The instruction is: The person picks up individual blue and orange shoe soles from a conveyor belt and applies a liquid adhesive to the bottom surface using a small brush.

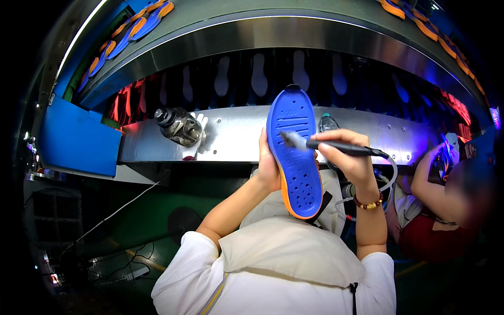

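In front of me a blue shoe sole (295,173) with an orange edge is held tilted up, its holed and ridged face toward me. My left hand (269,167) is closed around its left side, with the fingers partly hidden behind it. A dark-handled brush (341,148) is gripped in my right hand (353,160), and a pale hose (392,176) runs from its handle end. The blurred bristles lie over the middle of the sole and seem to touch it.
A metal ledge (236,131) carries a dark, see-through bottle (181,127) and a smaller green-capped bottle (328,122). Behind it hang several sole shapes (259,76) under a belt (252,11) bearing blue and orange soles (152,21). At right, another person's arm (428,176) is close by.
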`<action>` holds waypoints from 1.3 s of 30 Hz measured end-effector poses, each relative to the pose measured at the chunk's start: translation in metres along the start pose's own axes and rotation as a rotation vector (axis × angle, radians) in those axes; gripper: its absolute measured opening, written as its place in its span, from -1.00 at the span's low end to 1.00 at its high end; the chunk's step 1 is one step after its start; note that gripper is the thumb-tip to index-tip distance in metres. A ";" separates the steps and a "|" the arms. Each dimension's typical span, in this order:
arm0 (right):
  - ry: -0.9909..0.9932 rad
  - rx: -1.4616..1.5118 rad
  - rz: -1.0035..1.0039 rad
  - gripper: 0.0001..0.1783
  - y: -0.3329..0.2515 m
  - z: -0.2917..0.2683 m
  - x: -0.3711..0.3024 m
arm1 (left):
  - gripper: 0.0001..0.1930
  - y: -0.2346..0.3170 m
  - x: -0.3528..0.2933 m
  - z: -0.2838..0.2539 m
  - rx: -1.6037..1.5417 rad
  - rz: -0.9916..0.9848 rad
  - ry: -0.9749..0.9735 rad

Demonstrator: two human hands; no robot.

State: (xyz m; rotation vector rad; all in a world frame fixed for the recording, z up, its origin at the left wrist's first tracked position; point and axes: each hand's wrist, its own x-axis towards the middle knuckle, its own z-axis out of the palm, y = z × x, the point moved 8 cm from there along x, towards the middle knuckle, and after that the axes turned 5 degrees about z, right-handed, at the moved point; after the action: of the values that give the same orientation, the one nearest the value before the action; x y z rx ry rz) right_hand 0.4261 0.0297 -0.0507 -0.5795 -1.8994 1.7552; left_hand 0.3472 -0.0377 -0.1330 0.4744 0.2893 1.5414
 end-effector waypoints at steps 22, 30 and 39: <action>-0.319 -0.153 -0.326 -0.76 -0.007 0.022 -0.036 | 0.10 0.078 0.010 -0.004 0.102 0.479 0.184; -0.257 -0.108 -0.281 -0.74 0.014 0.017 -0.038 | 0.07 0.084 0.013 0.001 0.181 0.483 0.262; -0.010 0.815 0.074 -0.77 0.074 0.005 -0.035 | 0.00 0.043 0.016 0.012 -0.007 0.266 0.104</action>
State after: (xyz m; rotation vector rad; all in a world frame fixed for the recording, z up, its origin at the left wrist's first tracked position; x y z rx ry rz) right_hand 0.4498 0.0109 -0.1266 -0.3222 -1.0097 2.3439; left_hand 0.3152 -0.0246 -0.1006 0.4404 0.3101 1.8295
